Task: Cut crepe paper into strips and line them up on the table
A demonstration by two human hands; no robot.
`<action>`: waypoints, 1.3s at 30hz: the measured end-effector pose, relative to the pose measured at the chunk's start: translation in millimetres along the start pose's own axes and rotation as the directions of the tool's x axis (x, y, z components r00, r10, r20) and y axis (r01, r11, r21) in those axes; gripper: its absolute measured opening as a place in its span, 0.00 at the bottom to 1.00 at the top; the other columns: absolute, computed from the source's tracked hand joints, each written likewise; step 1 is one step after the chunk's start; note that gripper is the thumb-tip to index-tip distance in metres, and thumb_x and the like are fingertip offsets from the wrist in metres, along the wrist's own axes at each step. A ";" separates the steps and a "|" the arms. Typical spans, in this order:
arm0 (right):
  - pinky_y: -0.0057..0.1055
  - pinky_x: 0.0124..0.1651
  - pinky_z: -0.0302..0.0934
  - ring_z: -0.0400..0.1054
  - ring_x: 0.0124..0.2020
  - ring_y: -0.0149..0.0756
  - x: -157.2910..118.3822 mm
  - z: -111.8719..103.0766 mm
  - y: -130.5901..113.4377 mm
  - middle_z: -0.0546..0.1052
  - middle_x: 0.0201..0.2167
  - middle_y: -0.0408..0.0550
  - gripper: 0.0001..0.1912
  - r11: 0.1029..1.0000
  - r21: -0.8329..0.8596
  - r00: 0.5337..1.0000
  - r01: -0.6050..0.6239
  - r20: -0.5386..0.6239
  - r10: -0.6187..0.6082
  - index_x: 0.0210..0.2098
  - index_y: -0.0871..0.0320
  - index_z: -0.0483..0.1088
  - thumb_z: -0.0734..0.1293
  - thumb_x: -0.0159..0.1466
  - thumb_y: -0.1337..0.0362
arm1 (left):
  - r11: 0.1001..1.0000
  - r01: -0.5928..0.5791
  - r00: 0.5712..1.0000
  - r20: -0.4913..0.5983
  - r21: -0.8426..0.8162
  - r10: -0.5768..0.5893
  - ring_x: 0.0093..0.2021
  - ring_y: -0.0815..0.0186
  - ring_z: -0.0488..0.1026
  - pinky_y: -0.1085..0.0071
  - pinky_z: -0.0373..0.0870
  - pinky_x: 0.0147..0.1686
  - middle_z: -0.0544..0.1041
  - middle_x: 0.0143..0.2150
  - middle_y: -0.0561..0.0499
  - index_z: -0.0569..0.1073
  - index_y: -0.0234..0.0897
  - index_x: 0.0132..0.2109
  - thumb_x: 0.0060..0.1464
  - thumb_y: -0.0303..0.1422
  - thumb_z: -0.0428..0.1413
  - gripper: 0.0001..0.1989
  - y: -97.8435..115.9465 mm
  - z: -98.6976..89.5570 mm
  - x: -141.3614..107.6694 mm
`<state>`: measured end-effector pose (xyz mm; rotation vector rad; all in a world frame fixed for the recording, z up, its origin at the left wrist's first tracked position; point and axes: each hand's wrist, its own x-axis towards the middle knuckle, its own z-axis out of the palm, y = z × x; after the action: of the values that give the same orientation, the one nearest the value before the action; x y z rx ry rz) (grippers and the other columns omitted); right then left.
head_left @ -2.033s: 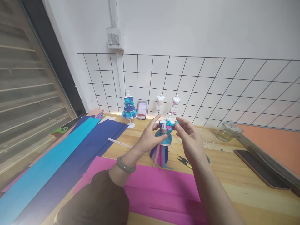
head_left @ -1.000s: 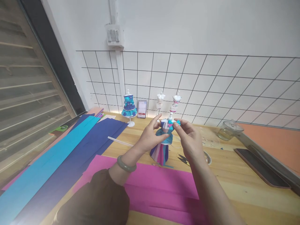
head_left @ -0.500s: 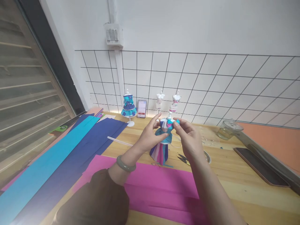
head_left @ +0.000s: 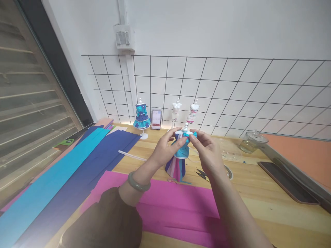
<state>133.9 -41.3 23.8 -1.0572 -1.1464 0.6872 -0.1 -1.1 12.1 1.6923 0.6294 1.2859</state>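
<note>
A small white dress form [head_left: 185, 130] stands upright in front of me. It wears a paper dress with a turquoise overskirt [head_left: 183, 152] above a skirt striped in purple, pink and blue [head_left: 177, 168]. Across its chest lies a turquoise paper bow [head_left: 190, 134]. My left hand [head_left: 164, 147] is closed around the form's left side, its fingers behind the torso and its thumb pressing the bow's left end. Between thumb and fingers, my right hand [head_left: 209, 151] pinches the right end of the bow. The fingertips behind the form are hidden.
Magenta paper [head_left: 160, 206] lies under my forearms, with scissors [head_left: 202, 175] beyond it. Blue paper sheets [head_left: 103, 162] cover the left side. Behind stand a dressed form [head_left: 141, 115], a phone [head_left: 156, 120] and two more forms. A lidded glass [head_left: 250, 143] and a dark tray [head_left: 288, 182] are at right.
My left thumb has moved up from the waist onto the bow. The bow now sits straighter across the chest, and my right hand has barely shifted.
</note>
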 end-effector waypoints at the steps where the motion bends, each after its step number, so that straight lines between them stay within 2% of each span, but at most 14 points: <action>1: 0.37 0.45 0.62 0.68 0.41 0.37 -0.2 0.1 -0.5 0.76 0.38 0.47 0.18 1.000 0.000 1.000 -0.002 -0.003 0.002 0.40 0.54 0.71 0.69 0.53 0.53 | 1.000 0.002 1.000 -0.012 -0.006 -0.002 0.50 0.59 0.67 0.61 0.60 0.51 0.72 0.50 0.48 0.67 0.42 0.53 0.51 0.39 0.56 0.22 0.4 1.3 -0.1; 8: 0.36 0.43 0.62 0.68 0.42 0.38 -2.2 1.7 -2.2 0.76 0.39 0.47 0.18 0.999 -0.034 0.999 -0.038 -0.029 0.037 0.40 0.54 0.72 0.68 0.53 0.52 | 1.000 0.000 0.999 -0.050 -0.021 -0.001 0.48 0.61 0.68 0.63 0.62 0.50 0.73 0.47 0.49 0.68 0.42 0.52 0.50 0.37 0.57 0.21 -2.2 5.8 -0.3; 17: 0.33 0.40 0.59 0.67 0.43 0.39 3.6 -2.1 8.0 0.75 0.43 0.46 0.19 0.982 0.123 0.989 -0.145 0.039 0.141 0.41 0.51 0.72 0.66 0.54 0.49 | 0.999 0.007 0.999 -0.046 -0.044 -0.009 0.48 0.62 0.68 0.64 0.62 0.50 0.73 0.47 0.49 0.68 0.42 0.51 0.51 0.36 0.56 0.20 -1.5 6.6 -0.9; 23: 0.32 0.39 0.58 0.66 0.43 0.38 5.2 -4.4 6.1 0.75 0.41 0.46 0.19 0.959 0.210 0.982 -0.188 0.058 0.180 0.40 0.51 0.73 0.64 0.56 0.48 | 0.999 0.018 0.999 -0.038 -0.050 -0.020 0.48 0.62 0.68 0.65 0.62 0.49 0.72 0.47 0.49 0.67 0.41 0.52 0.51 0.37 0.56 0.21 -1.8 4.8 -0.2; 27: 0.34 0.40 0.59 0.67 0.43 0.38 4.4 -5.9 5.6 0.74 0.43 0.46 0.19 0.974 0.155 0.986 -0.162 0.061 0.154 0.42 0.51 0.72 0.68 0.52 0.51 | 0.999 0.014 1.000 -0.024 -0.035 -0.015 0.49 0.62 0.67 0.64 0.61 0.50 0.72 0.48 0.49 0.66 0.41 0.52 0.51 0.37 0.56 0.21 -2.0 2.5 0.4; 32: 0.34 0.43 0.59 0.67 0.42 0.36 2.0 -3.4 3.6 0.75 0.39 0.44 0.19 0.992 0.100 0.996 -0.081 0.035 0.078 0.42 0.52 0.72 0.71 0.51 0.56 | 1.000 -0.028 0.999 0.034 -0.013 0.028 0.50 0.62 0.67 0.65 0.61 0.51 0.70 0.51 0.47 0.63 0.41 0.55 0.50 0.34 0.57 0.24 -5.0 0.9 0.2; 39: 0.33 0.43 0.58 0.66 0.43 0.37 2.8 -6.2 4.1 0.74 0.42 0.45 0.18 0.986 0.120 0.992 -0.118 0.057 0.112 0.41 0.52 0.72 0.69 0.53 0.54 | 0.999 -0.025 0.998 0.058 0.023 0.023 0.48 0.63 0.67 0.65 0.62 0.49 0.70 0.51 0.47 0.60 0.42 0.58 0.47 0.31 0.59 0.30 -10.8 -0.1 -0.1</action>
<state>141.0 -39.3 20.7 -1.0109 -1.0778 0.8693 1.0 4.0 2.6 1.7551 0.5942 1.2462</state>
